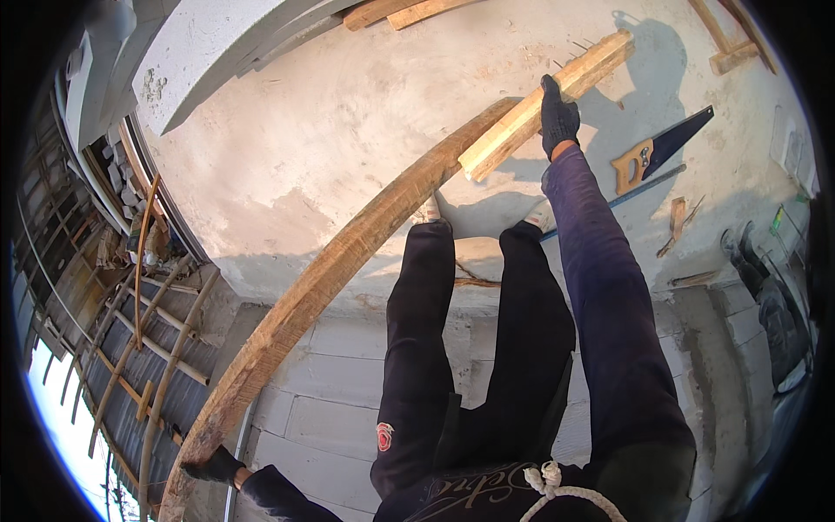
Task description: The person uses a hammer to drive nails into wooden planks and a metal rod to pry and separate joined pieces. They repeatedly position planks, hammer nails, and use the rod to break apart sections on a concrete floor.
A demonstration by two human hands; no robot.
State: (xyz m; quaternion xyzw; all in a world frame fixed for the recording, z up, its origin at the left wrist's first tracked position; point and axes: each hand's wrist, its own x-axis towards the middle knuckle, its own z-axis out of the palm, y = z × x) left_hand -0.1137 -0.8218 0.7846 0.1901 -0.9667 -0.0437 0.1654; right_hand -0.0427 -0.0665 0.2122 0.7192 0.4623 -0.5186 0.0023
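Observation:
My left hand (215, 465), in a black glove, is closed around the near end of a long rough wooden beam (339, 252). The beam slants up and to the right, and its far end passes beside a shorter piece of wood (509, 135). My gloved right hand (558, 111), arm stretched out, grips that shorter piece; several nails stick out of it. Whether the two pieces touch cannot be made out. To the right of my right hand lies a handsaw (678, 143) with a wooden handle, and a thin blue bar (648, 185) lies beside it.
My feet are on the pale concrete surface (304, 130). White blocks (348, 383) lie below my legs. Wood scraps (677, 217) lie at the right, and a pale slab (209, 52) fills the upper left. Poles and roofing (156, 339) drop away at the left. Dark boots (739, 252) show near the right rim.

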